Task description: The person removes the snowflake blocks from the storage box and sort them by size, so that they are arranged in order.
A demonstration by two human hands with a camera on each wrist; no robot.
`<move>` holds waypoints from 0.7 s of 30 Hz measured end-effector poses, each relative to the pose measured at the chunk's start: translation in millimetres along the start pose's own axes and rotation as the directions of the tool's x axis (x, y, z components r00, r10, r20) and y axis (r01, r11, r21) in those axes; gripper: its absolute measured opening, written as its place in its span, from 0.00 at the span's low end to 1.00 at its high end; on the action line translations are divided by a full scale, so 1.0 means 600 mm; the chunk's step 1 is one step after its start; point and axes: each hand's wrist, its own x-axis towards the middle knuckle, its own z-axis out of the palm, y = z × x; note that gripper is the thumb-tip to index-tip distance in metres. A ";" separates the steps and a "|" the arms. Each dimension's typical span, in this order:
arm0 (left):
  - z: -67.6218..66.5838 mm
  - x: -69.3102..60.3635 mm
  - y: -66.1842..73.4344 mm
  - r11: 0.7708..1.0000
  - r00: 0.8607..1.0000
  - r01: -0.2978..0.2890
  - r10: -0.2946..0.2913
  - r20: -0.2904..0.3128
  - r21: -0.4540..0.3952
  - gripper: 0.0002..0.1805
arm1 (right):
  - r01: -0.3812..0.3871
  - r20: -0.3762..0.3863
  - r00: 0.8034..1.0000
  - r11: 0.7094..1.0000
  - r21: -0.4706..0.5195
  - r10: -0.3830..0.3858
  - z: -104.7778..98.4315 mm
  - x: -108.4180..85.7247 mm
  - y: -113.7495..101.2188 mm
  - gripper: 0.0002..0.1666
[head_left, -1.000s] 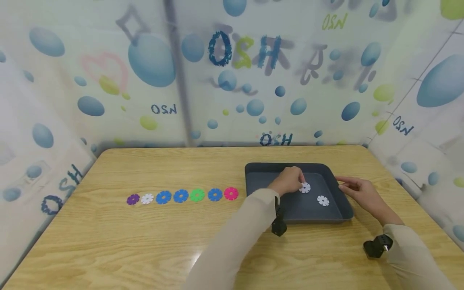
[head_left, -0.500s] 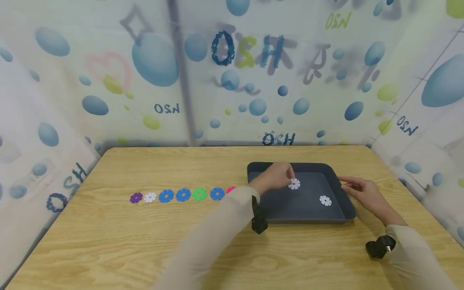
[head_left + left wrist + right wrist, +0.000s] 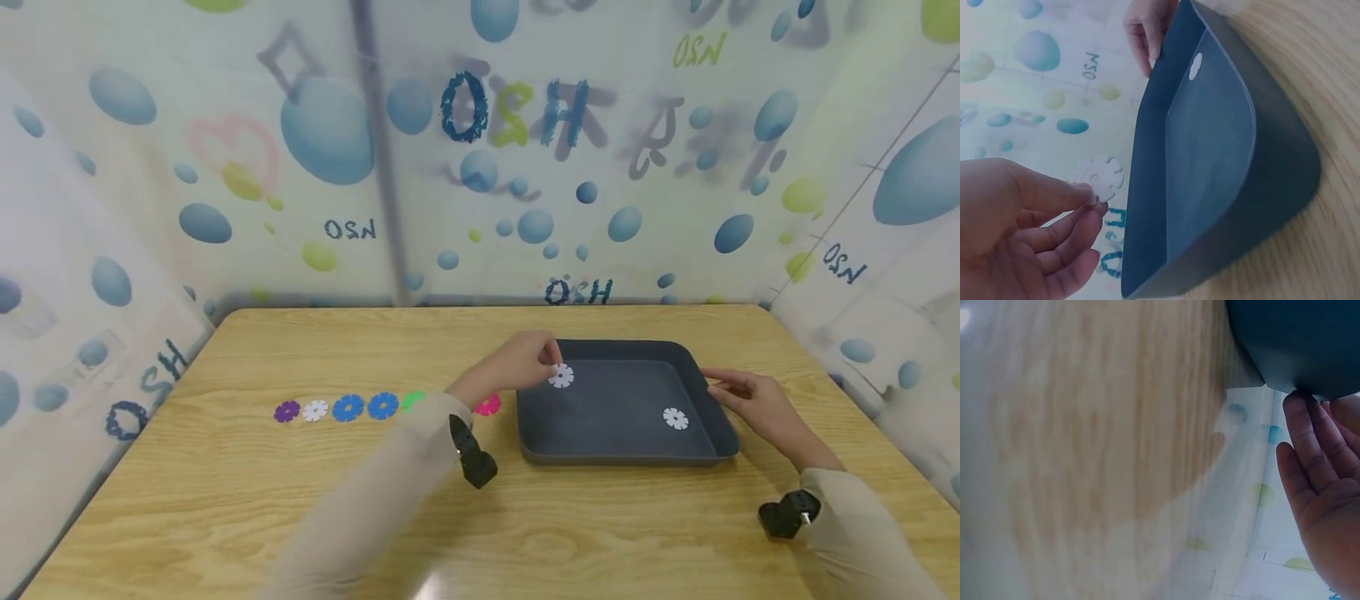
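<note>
My left hand (image 3: pixel 523 360) pinches a white notched disc (image 3: pixel 562 377) between thumb and fingertips, above the left side of a dark grey tray (image 3: pixel 600 457). The left wrist view shows that pinched disc (image 3: pixel 1102 178) upright, clear of the tray wall. A second white notched disc (image 3: pixel 676 418) lies flat on the tray floor, toward the right. At the tray's right wall, my right hand (image 3: pixel 759 408) touches the outside with fairly straight fingers; its fingertips (image 3: pixel 1300 403) meet the wall in the right wrist view.
Left of the tray runs a row of notched discs: purple (image 3: pixel 287 412), white (image 3: pixel 315 410), blue (image 3: pixel 348 407), another blue (image 3: pixel 382 406), green (image 3: pixel 412 401) and pink (image 3: pixel 488 405). My left arm covers part of it. Patterned fabric walls surround the wooden table (image 3: pixel 225 492).
My left hand has carried the pinched white disc leftward across the tray, from near its middle to its left side. The right hand stays at the tray's right wall.
</note>
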 end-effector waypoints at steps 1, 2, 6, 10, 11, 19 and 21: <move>-0.005 -0.006 -0.004 1.000 1.000 0.004 -0.005 -0.005 -0.007 0.03 | 0.002 -0.001 1.000 1.000 0.001 -0.002 0.000 0.000 0.000 0.27; -0.010 -0.012 -0.009 1.000 1.000 0.006 -0.006 -0.007 -0.015 0.03 | 0.003 -0.002 1.000 1.000 0.000 -0.003 0.000 0.000 0.000 0.27; -0.027 -0.036 -0.026 1.000 1.000 0.015 -0.016 -0.016 -0.027 0.03 | 0.027 -0.015 1.000 1.000 0.009 -0.027 0.001 -0.002 0.001 0.27; -0.046 -0.065 -0.041 0.999 0.999 0.022 -0.023 -0.024 -0.035 0.03 | 0.055 -0.021 0.998 0.998 0.024 -0.054 0.001 -0.004 0.000 0.26; -0.052 -0.072 -0.045 0.999 0.999 0.019 -0.020 -0.028 -0.033 0.03 | 0.055 -0.022 0.998 0.998 0.025 -0.054 0.001 -0.004 -0.001 0.26; -0.101 -0.135 -0.087 1.000 0.994 0.004 -0.006 -0.108 -0.016 0.03 | 0.041 -0.011 0.999 0.999 0.030 -0.041 0.000 -0.004 -0.002 0.27; -0.113 -0.152 -0.099 1.000 0.992 0.014 -0.016 -0.128 -0.020 0.03 | 0.037 -0.019 0.999 0.999 0.038 -0.036 0.002 -0.003 0.000 0.26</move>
